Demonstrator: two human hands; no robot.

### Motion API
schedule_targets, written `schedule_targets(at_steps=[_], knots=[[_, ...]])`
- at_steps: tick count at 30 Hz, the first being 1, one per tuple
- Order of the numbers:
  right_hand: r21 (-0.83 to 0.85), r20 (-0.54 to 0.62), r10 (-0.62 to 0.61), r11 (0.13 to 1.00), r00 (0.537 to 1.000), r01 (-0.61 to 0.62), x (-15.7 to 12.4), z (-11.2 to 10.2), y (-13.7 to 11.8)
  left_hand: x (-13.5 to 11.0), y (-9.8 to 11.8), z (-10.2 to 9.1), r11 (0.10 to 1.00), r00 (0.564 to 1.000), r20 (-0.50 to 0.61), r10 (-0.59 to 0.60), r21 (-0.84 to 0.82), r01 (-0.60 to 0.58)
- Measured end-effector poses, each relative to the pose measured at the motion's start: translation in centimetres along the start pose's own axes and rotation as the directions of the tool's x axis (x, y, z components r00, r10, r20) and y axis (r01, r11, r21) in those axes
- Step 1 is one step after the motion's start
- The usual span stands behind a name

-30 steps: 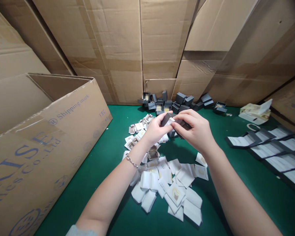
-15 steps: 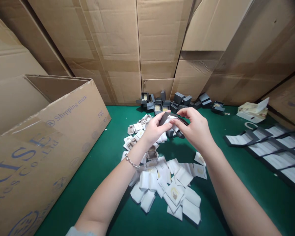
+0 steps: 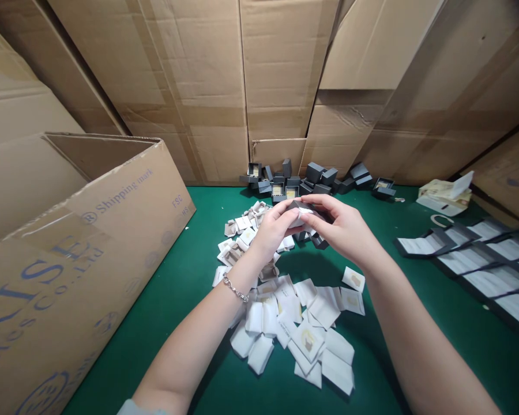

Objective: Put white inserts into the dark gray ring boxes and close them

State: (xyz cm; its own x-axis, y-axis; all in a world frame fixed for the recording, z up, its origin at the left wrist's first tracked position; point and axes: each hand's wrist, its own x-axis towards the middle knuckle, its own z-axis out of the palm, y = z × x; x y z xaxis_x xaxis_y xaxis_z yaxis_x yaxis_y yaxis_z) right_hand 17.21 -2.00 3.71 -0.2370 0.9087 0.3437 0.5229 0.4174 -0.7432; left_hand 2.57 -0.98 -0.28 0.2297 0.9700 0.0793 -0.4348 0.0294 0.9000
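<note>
My left hand [image 3: 273, 228] and my right hand [image 3: 342, 226] meet above the green table [image 3: 185, 271], both closed around a small dark grey box [image 3: 305, 206] with a white insert showing at its top. The fingertips of both hands pinch the box from either side. A silver bracelet sits on my left wrist. Below the hands lies a heap of several white folded inserts [image 3: 294, 323], some printed with a gold mark. More small white pieces [image 3: 242, 227] lie just left of my left hand.
A pile of small dark boxes [image 3: 311, 177] lies against the cardboard wall at the back. A big open shipping carton [image 3: 69, 242] stands at the left. Dark flat trays with white cards [image 3: 480, 259] lie at the right, with a paper bundle [image 3: 447, 196] behind them.
Both hands have drawn closer together over the box and shifted slightly. The dark lid that stood tilted up a second ago now lies lower, under the fingers.
</note>
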Motion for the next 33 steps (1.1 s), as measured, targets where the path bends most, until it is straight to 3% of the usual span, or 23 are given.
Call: schedule_targets(at_steps=[14, 18, 23, 29, 33], knots=[[0.002, -0.05, 0.001, 1.0, 0.999, -0.001, 0.0, 0.5, -0.2, -0.2, -0.4, -0.2, 0.97, 0.988, 0.021, 0.155, 0.185, -0.156], [0.053, -0.049, 0.047, 0.998, 0.998, -0.044, 0.1, 0.6, 0.0, 0.0, -0.5, -0.2, 0.971, 0.989, 0.016, 0.149, 0.188, -0.15], [0.128, -0.055, 0.078, 0.989, 0.995, -0.07, 0.4, 0.3, 0.6, -0.1, -0.3, -0.2, 0.98, 0.991, 0.096, 0.09, 0.167, -0.105], [0.163, -0.008, 0.094, 0.982, 0.996, -0.091, 0.5, -0.4, 1.0, -0.2, -0.3, -0.6, 0.917, 0.975, 0.171, 0.144, 0.347, -0.197], [0.114, 0.083, 0.121, 0.985, 0.989, -0.13, 0.4, -1.1, 1.0, -0.2, 0.1, -0.5, 0.883, 0.983, 0.152, 0.1, 0.442, -0.158]])
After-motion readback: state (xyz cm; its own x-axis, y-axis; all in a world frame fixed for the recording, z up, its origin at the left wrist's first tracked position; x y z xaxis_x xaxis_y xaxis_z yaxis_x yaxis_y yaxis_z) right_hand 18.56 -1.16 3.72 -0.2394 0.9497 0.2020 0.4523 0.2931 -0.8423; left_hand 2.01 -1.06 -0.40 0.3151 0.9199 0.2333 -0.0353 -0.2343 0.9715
